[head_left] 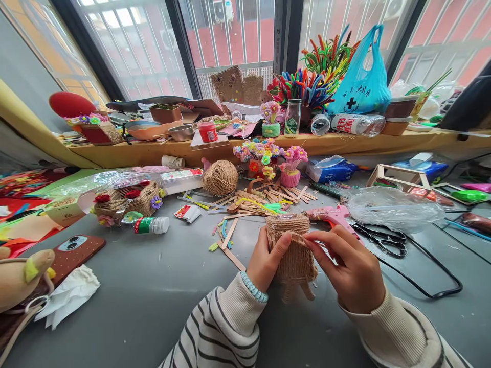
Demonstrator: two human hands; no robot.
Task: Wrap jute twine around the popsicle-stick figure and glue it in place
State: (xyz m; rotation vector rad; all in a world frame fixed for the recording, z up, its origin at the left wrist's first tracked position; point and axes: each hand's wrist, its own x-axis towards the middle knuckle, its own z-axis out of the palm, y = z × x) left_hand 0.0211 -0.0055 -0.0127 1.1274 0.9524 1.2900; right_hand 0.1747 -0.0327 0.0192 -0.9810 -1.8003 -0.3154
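A small box wrapped in brown twine (294, 263), with short legs at its lower end, is held above the grey table. My left hand (267, 260) grips its left side, thumb lying across the front. At its upper right, my right hand (347, 260) pinches a strand of twine (298, 238) against the box between thumb and forefinger. Behind the box lies a pink glue gun (333, 215). The ball of twine (220, 178) rests farther back on the table, left of a heap of wooden sticks (253, 203).
Black scissors (383, 239) and a black cable (429, 291) lie to the right, near a clear plastic bag (395, 207). Leftward are a plastic bottle (151, 225), a twine-wrapped basket (130, 200), a phone (82, 250) and crumpled tissue (71, 294). Pipe-cleaner flowers (290, 176) stand behind.
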